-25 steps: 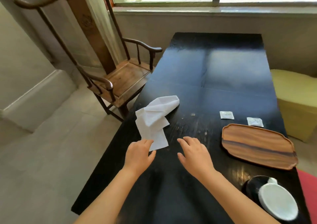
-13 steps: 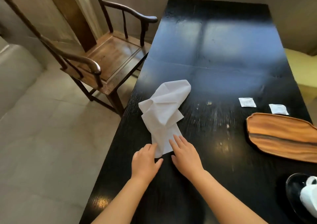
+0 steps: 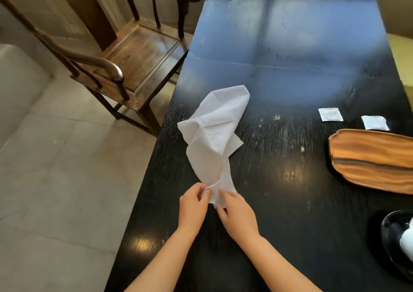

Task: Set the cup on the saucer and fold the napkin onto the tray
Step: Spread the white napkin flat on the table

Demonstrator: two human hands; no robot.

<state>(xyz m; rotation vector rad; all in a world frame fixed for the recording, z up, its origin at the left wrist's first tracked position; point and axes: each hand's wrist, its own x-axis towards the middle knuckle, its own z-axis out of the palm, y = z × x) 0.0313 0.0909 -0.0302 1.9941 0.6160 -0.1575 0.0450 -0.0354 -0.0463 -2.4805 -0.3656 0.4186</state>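
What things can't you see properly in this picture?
- Cup: head view, cut off by the right edge; only a white sliver shows.
- Saucer: cut by the right edge too.
- Tray: its right end runs out of the frame.
- Two small white packets: print too small to read.
- Napkin: its near corner is hidden under the left hand and right hand pinching it.

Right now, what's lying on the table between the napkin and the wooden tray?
In the head view, only bare black table, scuffed and speckled, lies between the white napkin and the wooden tray. Two small white packets sit beyond the tray's far edge.
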